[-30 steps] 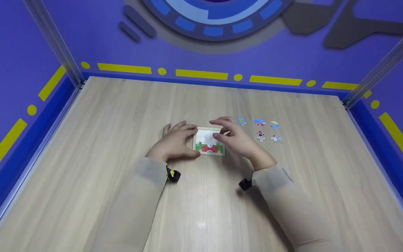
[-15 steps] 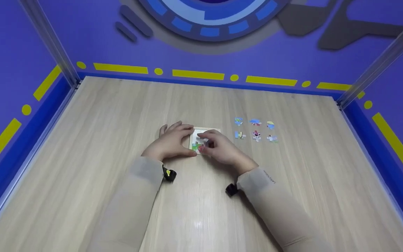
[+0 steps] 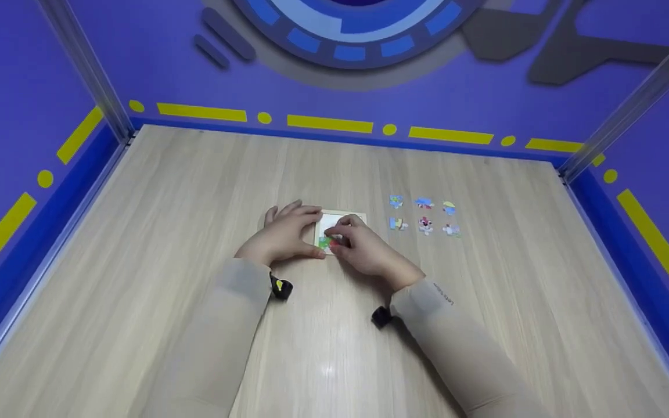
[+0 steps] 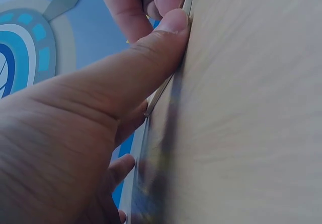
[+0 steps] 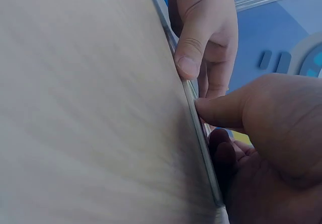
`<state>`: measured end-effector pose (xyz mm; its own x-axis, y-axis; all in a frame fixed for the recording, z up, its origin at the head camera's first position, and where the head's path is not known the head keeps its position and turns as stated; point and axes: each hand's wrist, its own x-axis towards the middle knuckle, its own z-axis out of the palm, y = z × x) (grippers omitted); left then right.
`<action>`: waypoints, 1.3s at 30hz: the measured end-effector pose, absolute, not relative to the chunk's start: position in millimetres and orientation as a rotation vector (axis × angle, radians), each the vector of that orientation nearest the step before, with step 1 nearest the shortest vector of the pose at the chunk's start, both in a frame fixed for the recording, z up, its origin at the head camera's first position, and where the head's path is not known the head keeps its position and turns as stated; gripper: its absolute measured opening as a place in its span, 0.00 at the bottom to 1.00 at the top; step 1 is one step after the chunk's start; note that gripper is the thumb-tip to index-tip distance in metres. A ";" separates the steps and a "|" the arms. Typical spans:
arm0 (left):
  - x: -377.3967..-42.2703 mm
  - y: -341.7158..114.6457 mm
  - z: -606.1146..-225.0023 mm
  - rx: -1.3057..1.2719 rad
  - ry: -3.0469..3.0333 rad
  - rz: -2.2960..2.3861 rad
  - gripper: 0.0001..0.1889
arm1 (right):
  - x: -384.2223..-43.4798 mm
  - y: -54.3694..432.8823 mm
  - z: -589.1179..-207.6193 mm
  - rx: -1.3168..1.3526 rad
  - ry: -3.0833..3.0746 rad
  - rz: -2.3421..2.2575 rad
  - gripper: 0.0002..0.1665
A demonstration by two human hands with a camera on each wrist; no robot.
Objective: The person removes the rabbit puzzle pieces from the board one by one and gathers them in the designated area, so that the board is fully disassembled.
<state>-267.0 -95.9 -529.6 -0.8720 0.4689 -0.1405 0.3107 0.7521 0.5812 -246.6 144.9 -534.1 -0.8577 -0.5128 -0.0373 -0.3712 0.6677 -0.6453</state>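
Table (image 3: 195, 203): left hand (image 3: 284, 237) grips tray (image 3: 328, 220) by left edge; right hand (image 3: 364, 247) over near edge, fingers narrow, grasp hidden; pieces (image 3: 425, 226) off right edge.

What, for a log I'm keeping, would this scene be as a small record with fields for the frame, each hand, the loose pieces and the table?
frame: on the table; green and red visible toward the near side, white beyond
left hand: holds the frame's left side between thumb and fingers
right hand: fingers bent over the frame; whether they pinch a piece is hidden
loose pieces: six, in two rows of three, right of the frame
table: light wood grain
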 end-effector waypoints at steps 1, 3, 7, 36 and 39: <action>-267.0 -96.0 -529.6 0.608 2.673 0.816 0.55 | -247.0 144.7 -534.4 -0.714 2.667 -0.961 0.21; -267.2 -96.4 -530.1 0.610 2.675 0.816 0.55 | -246.9 144.4 -535.3 -0.704 2.663 -0.972 0.20; -267.1 -96.7 -532.4 0.616 2.674 0.817 0.55 | -244.9 143.4 -537.4 -0.665 2.645 -1.012 0.20; -268.6 -95.7 -531.3 0.603 2.681 0.842 0.52 | -245.6 141.9 -540.4 -0.686 2.680 -1.088 0.27; -269.1 -94.9 -532.0 0.605 2.683 0.837 0.52 | -245.4 141.7 -539.6 -0.677 2.682 -1.083 0.26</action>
<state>-269.1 -94.9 -532.0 -0.8775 0.4628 -0.1256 0.3094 0.7465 0.5891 -245.4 141.7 -539.6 -0.8823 -0.4706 0.0113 -0.3464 0.6328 -0.6925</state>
